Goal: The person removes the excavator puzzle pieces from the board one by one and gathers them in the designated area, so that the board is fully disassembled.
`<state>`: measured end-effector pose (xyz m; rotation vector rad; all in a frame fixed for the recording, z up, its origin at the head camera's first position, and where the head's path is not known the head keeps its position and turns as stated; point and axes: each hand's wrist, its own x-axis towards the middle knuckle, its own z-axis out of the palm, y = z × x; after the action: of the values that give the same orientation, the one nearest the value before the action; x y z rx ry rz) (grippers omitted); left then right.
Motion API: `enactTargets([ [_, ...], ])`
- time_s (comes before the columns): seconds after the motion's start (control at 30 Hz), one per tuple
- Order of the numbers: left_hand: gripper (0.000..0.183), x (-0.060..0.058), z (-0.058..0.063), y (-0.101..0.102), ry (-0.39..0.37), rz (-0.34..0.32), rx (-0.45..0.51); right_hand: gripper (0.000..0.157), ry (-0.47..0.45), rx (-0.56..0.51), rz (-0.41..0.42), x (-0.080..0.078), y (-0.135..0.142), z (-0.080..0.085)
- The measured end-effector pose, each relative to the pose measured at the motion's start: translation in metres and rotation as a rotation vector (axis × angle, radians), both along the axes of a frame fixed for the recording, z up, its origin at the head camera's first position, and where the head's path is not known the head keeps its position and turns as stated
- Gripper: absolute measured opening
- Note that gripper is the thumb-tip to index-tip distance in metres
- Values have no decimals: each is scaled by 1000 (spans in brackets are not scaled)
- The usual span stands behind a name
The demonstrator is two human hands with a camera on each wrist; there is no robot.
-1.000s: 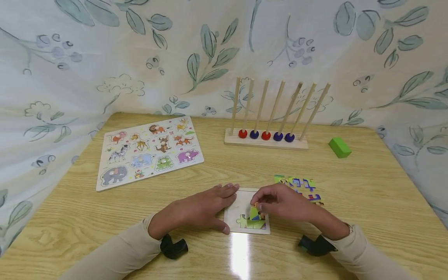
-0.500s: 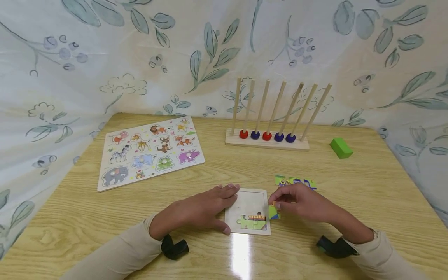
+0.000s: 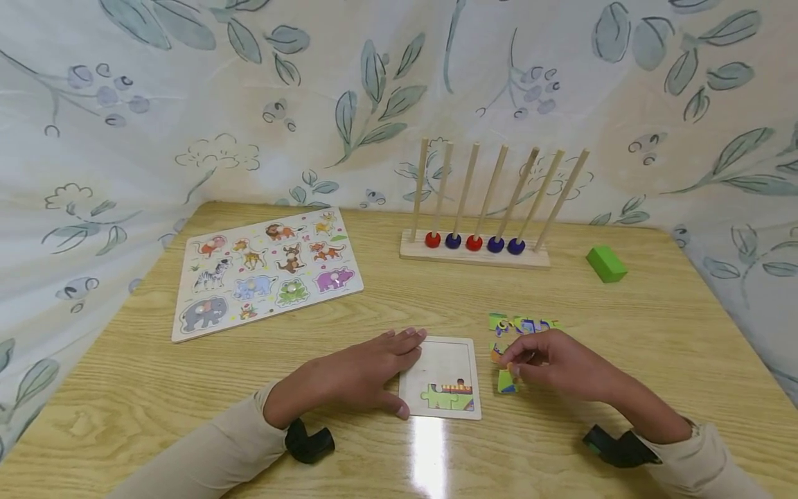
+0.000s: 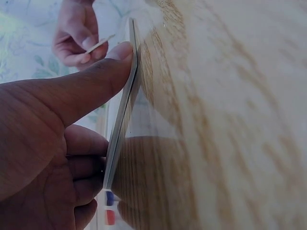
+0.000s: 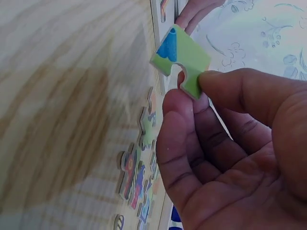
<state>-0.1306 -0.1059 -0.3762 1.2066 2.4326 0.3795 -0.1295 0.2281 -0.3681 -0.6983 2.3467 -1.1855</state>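
Observation:
In the head view my left hand (image 3: 368, 371) rests along the left side of a small wooden puzzle board (image 3: 439, 357), fingers at its upper left and thumb at its lower left corner. In the left wrist view that thumb lies on the board's edge (image 4: 120, 120). Some joined pieces (image 3: 447, 398) lie at the board's lower right. My right hand (image 3: 551, 364), right of the board, pinches a green and blue puzzle piece (image 5: 189, 50) between thumb and fingers. Loose puzzle pieces (image 3: 499, 322) lie behind the right hand, which partly hides them.
An animal peg puzzle (image 3: 268, 270) lies back left. A wooden stand with upright rods (image 3: 474, 256) and red and blue beads stands at the back. A green block (image 3: 606, 264) sits at the right. A floral cloth (image 3: 399, 90) hangs behind the wooden table (image 3: 374, 457).
My right hand has lifted the green and blue piece off the board and carried it right, beside the loose pieces. The left hand has kept its place on the board.

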Motion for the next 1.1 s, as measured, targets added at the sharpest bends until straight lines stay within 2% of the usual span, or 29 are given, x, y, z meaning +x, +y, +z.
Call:
enactTargets([
  [0.3, 91, 1, -2, 1, -11, 4, 9, 13, -60, -26, 72, -4, 5, -8],
  [0.77, 91, 1, 1, 0, -13, 14, -1, 13, 0, 19, 47, -3, -3, -2],
  [1.1, 92, 0, 1, 0, -15, 18, -2, 15, 37, 46, 62, -6, -3, 0],
])
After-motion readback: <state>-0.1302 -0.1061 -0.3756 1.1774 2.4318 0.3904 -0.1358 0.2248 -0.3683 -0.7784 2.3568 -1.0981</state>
